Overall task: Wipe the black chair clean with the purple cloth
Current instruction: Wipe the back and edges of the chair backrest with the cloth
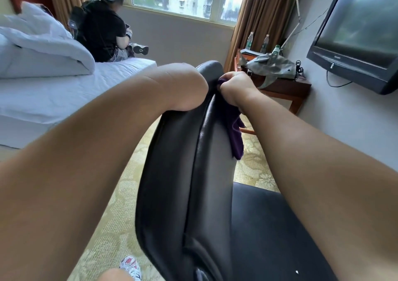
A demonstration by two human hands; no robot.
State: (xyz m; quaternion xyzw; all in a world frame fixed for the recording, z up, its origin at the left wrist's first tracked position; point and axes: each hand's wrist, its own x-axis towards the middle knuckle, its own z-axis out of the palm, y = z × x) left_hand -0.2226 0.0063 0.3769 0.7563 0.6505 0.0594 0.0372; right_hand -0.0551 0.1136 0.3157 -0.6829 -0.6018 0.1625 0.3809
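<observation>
The black chair point(185, 173) fills the middle of the view, its padded backrest running away from me and its seat point(269, 226) at the lower right. My right hand point(234, 86) is closed on the purple cloth point(233, 129) near the top of the backrest; the cloth hangs down the backrest's right side. My left hand point(181, 86) rests on the backrest's upper left edge, wrist bent, with its fingers hidden behind the chair.
A white bed point(53, 95) with a pillow lies to the left, and a person sits on its far end. A wooden side table point(286, 86) with bottles and a grey bag stands at the right under a wall TV point(361, 32). Patterned carpet point(120, 205) covers the floor.
</observation>
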